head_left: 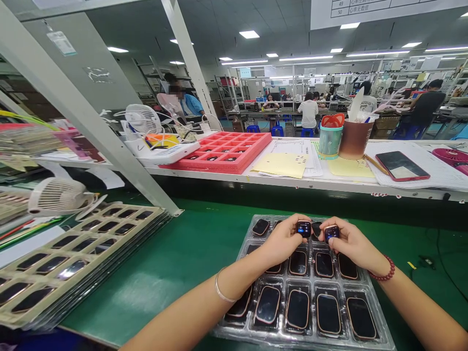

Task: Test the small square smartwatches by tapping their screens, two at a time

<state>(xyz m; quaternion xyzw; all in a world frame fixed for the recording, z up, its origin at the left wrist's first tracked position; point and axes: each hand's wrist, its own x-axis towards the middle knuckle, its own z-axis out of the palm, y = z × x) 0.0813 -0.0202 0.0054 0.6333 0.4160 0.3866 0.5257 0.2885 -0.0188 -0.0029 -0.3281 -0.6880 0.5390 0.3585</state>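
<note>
My left hand (287,239) grips a small smartwatch (303,228) with a lit screen, its fingers closed around the case. A second lit smartwatch (331,233) is held in my right hand (351,241), the thumb at its screen. Both hands are above the back part of a clear plastic tray (314,339). Rows of dark-screened watches with gold rims, such as one near the front (298,309), lie in the tray's compartments. My left forearm and hands hide some of the compartments.
Stacked beige trays (120,248) of watch faces stand at the left beside a white fan (60,196). A shelf (234,178) behind holds a red foam tray (252,158), papers, cups (356,139) and a phone (402,165). A slanted post (120,161) crosses the left side.
</note>
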